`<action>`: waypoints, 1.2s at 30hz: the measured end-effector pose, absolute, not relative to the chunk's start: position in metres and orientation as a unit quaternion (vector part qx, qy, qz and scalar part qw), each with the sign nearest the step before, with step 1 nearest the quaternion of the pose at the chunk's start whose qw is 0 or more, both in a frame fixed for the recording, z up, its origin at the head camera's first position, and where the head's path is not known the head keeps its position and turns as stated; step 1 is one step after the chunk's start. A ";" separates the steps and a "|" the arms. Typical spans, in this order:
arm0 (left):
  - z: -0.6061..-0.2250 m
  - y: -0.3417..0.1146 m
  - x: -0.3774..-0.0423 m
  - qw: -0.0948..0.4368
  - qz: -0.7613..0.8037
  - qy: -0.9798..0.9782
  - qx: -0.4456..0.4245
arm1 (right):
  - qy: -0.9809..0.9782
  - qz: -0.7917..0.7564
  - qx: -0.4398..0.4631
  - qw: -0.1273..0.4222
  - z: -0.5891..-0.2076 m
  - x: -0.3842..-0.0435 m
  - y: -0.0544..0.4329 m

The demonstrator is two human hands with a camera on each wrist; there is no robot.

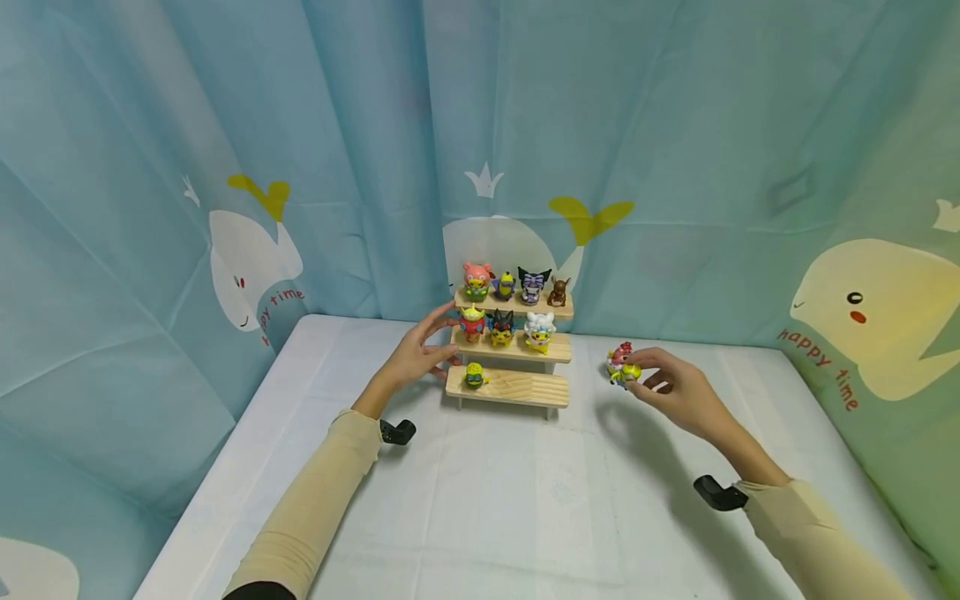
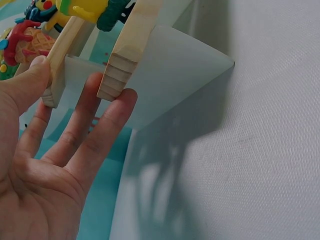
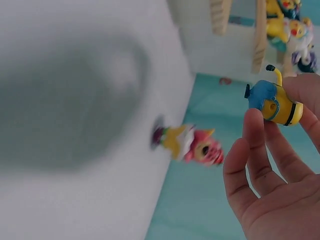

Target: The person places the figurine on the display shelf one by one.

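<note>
My right hand pinches a yellow and blue Minion figurine between thumb and fingertips, above the white table right of the stand. Just behind it in the head view, a pink and yellow bear figurine stands upright on the table. My left hand is at the left end of a three-tier wooden display stand. Its fingers are spread and nearly straight, with fingertips against the ends of the boards and the thumb on the middle one. A small yellow figurine sits at the left of the bottom tier.
On the top tier stand several figurines, including a pink one and a brown one. The middle tier holds three, among them a white and yellow one. A blue curtain with whale prints hangs behind the table.
</note>
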State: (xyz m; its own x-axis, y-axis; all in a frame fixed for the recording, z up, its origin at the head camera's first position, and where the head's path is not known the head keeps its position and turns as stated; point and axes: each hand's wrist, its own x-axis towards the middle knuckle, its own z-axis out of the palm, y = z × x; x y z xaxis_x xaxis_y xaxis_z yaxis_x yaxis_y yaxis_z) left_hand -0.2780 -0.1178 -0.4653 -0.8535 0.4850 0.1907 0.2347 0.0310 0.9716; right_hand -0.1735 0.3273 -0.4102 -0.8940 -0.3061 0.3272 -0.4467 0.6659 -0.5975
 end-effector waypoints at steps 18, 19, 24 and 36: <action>-0.467 -0.117 -0.279 0.098 0.651 0.713 0.241 | -0.879 0.403 0.247 0.069 -0.399 -0.183 0.267; -0.467 -0.117 -0.279 0.097 0.651 0.714 0.240 | -0.877 0.404 0.249 0.068 -0.398 -0.183 0.264; -0.467 -0.118 -0.278 0.096 0.651 0.713 0.241 | -0.868 0.416 0.263 0.067 -0.400 -0.186 0.251; -0.467 -0.118 -0.279 0.094 0.650 0.713 0.244 | -0.845 0.457 0.274 0.041 -0.410 -0.191 0.216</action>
